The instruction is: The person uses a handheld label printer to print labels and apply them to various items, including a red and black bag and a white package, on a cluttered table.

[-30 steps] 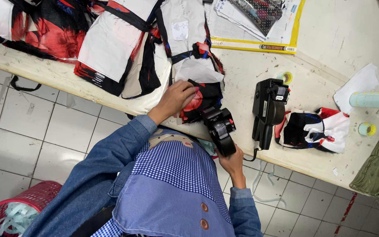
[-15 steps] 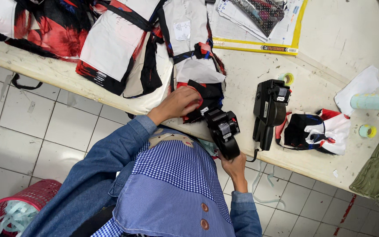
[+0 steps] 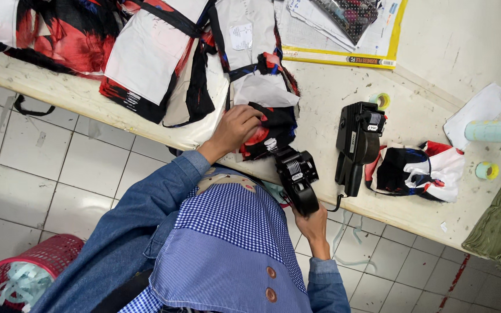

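The person's left hand (image 3: 236,128) lay flat on a small stack of red, black and white fabric pieces (image 3: 265,130) at the near edge of the desk (image 3: 331,87), its fingers (image 3: 251,119) spread slightly and pressing down on the top piece rather than clamped around it. Just beyond those fingers a white paper slip (image 3: 259,91) sat on the same stack.

The right hand (image 3: 312,223) was below the desk edge, its fingers wrapped tight around the handle of a black handheld labelling gun (image 3: 297,179). The gun's head pointed up toward the stack and met its lower edge, close beside the left hand's fingers.

To the far side of the right hand's fingers, a second black labelling gun (image 3: 357,142) lay on the desk, untouched, with a folded bundle of black, white and red fabric (image 3: 418,171) just beside it. Small rolls of tape (image 3: 486,170) and a pale green roll (image 3: 496,131) sat well apart from both hands. More cut fabric pieces with white paper (image 3: 146,52) were spread beyond the left hand. A red basket (image 3: 42,264) stood on the tiled floor, well away from the left hand.
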